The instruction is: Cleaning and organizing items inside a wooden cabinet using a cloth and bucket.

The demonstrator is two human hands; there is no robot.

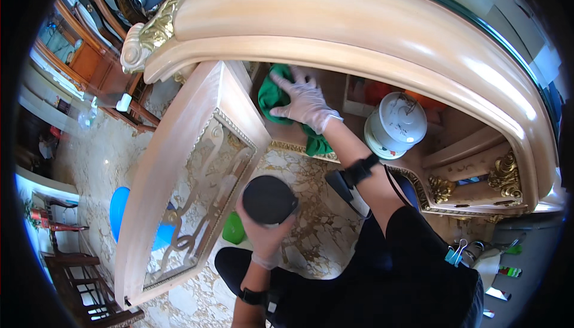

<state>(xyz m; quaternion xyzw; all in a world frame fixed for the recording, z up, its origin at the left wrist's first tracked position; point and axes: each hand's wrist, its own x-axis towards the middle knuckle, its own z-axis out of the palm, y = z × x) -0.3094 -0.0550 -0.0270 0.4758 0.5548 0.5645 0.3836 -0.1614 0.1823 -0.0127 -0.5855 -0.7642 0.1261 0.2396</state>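
Observation:
My left hand [270,245], in a thin clear glove, grips a round container with a flat black top [269,199] and holds it up beside the open cabinet door. What lies beneath the top is mostly hidden. My right hand [305,104], also gloved, reaches inside the cabinet on a bunched green cloth [274,98]. Its fingers are spread over the cloth, with the thumb pressed against it, and a loose end hangs over the cabinet's gilded front edge. Farther right inside, a white lidded pot [402,120] stands near my right forearm.
The cream cabinet door [173,166] with its glass panel swings out at left. A thick curved cabinet top [335,17] overhangs the opening. Red and orange things [379,92] sit behind the pot. A blue tub [119,211] and a green item [236,229] are on the marble floor.

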